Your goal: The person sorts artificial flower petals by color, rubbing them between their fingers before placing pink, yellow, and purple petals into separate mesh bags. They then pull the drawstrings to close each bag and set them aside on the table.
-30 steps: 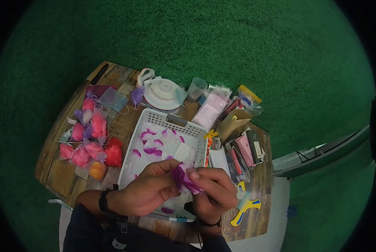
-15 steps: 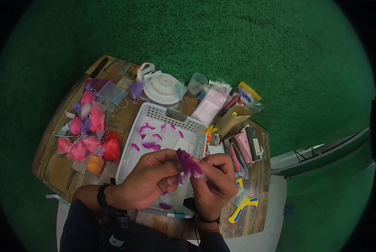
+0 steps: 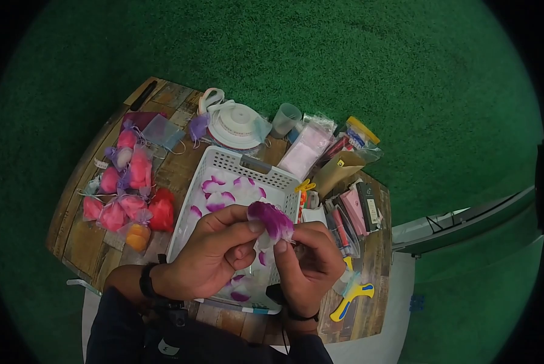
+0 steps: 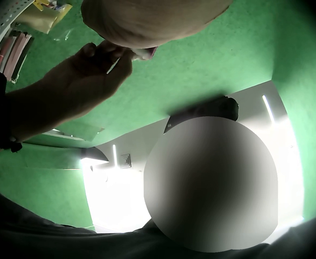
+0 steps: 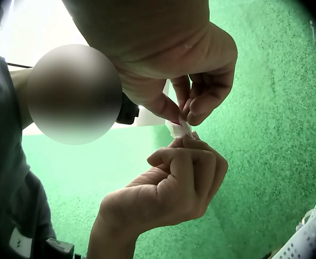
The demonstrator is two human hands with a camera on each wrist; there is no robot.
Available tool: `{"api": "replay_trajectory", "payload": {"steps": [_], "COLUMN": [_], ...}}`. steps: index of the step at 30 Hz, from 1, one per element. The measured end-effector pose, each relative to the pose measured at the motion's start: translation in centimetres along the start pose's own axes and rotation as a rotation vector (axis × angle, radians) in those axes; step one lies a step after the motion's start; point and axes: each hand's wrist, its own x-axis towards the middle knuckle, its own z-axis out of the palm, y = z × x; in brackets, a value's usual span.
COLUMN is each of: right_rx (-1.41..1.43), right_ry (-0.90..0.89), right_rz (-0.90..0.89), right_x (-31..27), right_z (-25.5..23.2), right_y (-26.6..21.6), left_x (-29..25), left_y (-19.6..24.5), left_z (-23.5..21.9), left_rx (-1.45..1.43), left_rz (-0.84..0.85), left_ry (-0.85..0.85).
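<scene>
Both hands meet over a white perforated basket (image 3: 229, 161) in the head view. A purple-and-white petal bunch (image 3: 272, 221) is pinched between them, its purple side facing up. My left hand (image 3: 214, 255) grips its left end between thumb and forefinger. At the lower right end, the thumb and forefinger of my right hand (image 3: 308, 258) pinch the paler edge. Loose petals (image 3: 220, 201) of the same colours lie in the basket below. From the right wrist, a pale bit of the petals (image 5: 177, 129) shows between the fingertips; from the left wrist, they are mostly hidden.
Small organza bags with pink contents (image 3: 139, 170) lie left on the wooden table (image 3: 90, 242). Behind the basket are a ribbon roll (image 3: 238, 124) and a clear cup (image 3: 286, 118). Packets, a paper bag (image 3: 339, 173) and a yellow-blue tool (image 3: 352, 300) sit at the right.
The petal bunch has turned and spread between the fingers, showing more purple on top. Both hands have shifted slightly upward in view and the right fingers have moved to its lower edge.
</scene>
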Motion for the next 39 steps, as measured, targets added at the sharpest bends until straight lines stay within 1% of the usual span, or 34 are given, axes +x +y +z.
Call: {"api": "replay_trajectory", "payload": {"steps": [3, 5, 9, 11, 15, 17, 18, 20, 21, 23, 24, 26, 27, 30, 32, 33, 35, 36, 38, 39], "right_rx": [0.002, 0.004, 0.017, -0.006, 0.018, -0.001, -0.001, 0.026, 0.027, -0.029, -0.029, 0.022, 0.021, 0.033, -0.024, -0.025, -0.076, -0.073, -0.142, -0.138], "right_ry": [0.017, 0.03, 0.042, 0.017, -0.014, -0.026, -0.025, -0.077, -0.076, -0.071, -0.069, -0.045, -0.041, -0.024, -0.008, -0.003, -0.057, -0.056, -0.159, -0.157], "right_rz": [-0.002, -0.009, -0.036, -0.048, 0.014, -0.062, -0.062, -0.037, -0.037, 0.06, 0.059, 0.03, 0.03, 0.046, -0.033, -0.034, -0.008, -0.008, -0.048, -0.046], "right_x": [0.0, 0.0, -0.1, 0.0, -0.2, 0.0, 0.2, 0.5, 0.5, 0.4, 0.3, -0.1, -0.2, -0.4, -0.3, -0.2, 0.0, 0.1, 0.4, 0.5], "right_z": [0.2, 0.2, 0.3, 0.2, 0.2, 0.1, 0.1, 0.1, 0.3, 0.7, 0.7, 0.6, 0.5, -0.1, -0.5, -0.7, -1.2, -1.4, -1.6, -1.6], "right_y": [0.0, 0.0, 0.0, -0.1, -0.4, 0.1, 0.0, -0.4, -0.5, -0.7, -0.5, 0.2, 0.1, -0.2, 0.1, -0.1, -0.5, -0.4, -0.4, -0.4], "left_x": [0.0, 0.0, -0.1, 0.0, 0.0, 0.2, 0.2, 0.2, 0.2, 0.1, 0.2, 0.5, 0.4, 0.4, 0.6, 0.5, 0.3, 0.6, 1.0, 0.9], "left_y": [-0.1, -0.4, -0.6, -0.9, -1.0, -1.4, -1.4, -1.3, -1.2, -1.1, -1.2, -1.4, -1.3, -0.6, 0.3, 0.8, 1.7, 2.1, 3.1, 3.7], "left_z": [0.0, -0.1, -0.1, -0.7, -1.0, -1.4, -1.1, -0.3, -0.2, -0.1, -0.5, -1.6, -1.6, -1.1, -0.6, 0.2, 1.8, 1.6, 0.6, 0.4], "left_rx": [-0.013, -0.073, -0.08, -0.058, -0.058, -0.085, -0.084, -0.059, -0.058, -0.019, -0.017, 0.02, 0.022, 0.113, 0.232, 0.234, 0.495, 0.498, 1.053, 1.057], "left_rz": [0.0, 0.013, 0.005, 0.007, -0.018, 0.005, 0.005, 0.026, 0.026, 0.05, 0.048, 0.097, 0.094, 0.07, 0.04, 0.037, 0.174, 0.174, 0.503, 0.499], "left_ry": [-0.005, -0.048, -0.04, -0.124, -0.135, -0.119, -0.119, 0.045, 0.045, 0.072, 0.071, -0.09, -0.092, -0.104, -0.176, -0.179, -0.195, -0.194, -0.343, -0.341]}}
